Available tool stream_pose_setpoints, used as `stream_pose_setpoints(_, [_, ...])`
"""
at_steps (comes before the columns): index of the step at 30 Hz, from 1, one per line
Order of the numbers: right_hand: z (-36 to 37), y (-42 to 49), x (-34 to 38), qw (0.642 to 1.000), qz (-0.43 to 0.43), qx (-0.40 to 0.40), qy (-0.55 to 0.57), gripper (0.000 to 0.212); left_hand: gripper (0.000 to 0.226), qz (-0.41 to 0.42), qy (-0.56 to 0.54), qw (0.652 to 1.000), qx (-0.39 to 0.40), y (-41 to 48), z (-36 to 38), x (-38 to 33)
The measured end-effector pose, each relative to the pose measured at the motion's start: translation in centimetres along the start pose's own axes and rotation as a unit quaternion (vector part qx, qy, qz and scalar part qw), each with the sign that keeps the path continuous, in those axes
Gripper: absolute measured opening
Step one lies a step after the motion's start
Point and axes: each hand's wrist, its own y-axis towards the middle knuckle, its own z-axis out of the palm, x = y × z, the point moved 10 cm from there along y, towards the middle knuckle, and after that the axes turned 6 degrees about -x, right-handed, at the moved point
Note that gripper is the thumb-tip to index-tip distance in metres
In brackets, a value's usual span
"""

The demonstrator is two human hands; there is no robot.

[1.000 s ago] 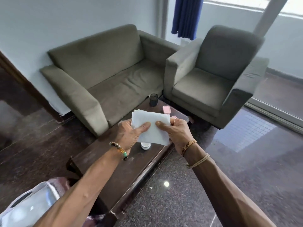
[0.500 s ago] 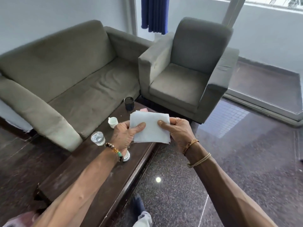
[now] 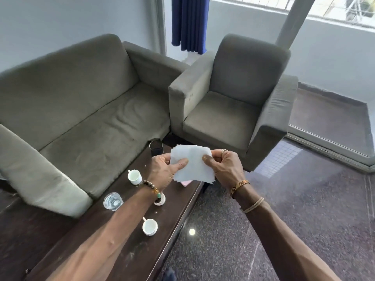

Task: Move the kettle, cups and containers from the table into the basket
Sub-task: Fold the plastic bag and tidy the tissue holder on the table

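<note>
Just left of the left hand's (image 3: 165, 171) tissue (image 3: 192, 167) grip sits a cup (image 3: 134, 176).

bright daylight from window (image 3: 334, 11) upper right, overexposed there. small glare spot (image 3: 192, 231) on polished floor (image 3: 284, 199). soft, faint shadows on bench (image 3: 125, 250). wide-angle bending at edges. mild blur lower left.

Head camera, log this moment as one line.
left hand: pinches tissue | right hand: pinches tissue | table: far cup, near cup, glass, dark tumbler | basket: not visible
</note>
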Motion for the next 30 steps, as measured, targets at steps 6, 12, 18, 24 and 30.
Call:
stream_pose_setpoints(6, [1.6,5.0,0.8,0.996,-0.045,-0.015,-0.08,0.015,0.027,0.044,0.091,0.991,-0.089,4.5,-1.1,-0.5])
stream_pose_setpoints(12, [3.2,10.1,0.2,0.992,-0.054,0.056,-0.101,0.035,0.025,0.067,0.08,0.979,-0.177,6.8,-0.2,-2.0])
stream_pose_setpoints(18, [4.2,14.8,2.6,0.981,-0.112,0.108,-0.116,0.031,0.03,0.125,0.16,0.939,-0.278,8.4,1.6,-5.7])
stream_pose_setpoints(24, [5.8,17.8,3.4,0.974,-0.137,0.107,-0.142,0.039,0.031,0.087,0.239,0.923,-0.287,10.2,1.9,-5.6])
stream_pose_setpoints(30, [9.6,17.8,2.1,0.963,-0.142,0.144,-0.177,0.029,0.018,0.031,0.202,0.936,-0.286,11.4,0.1,-2.4])
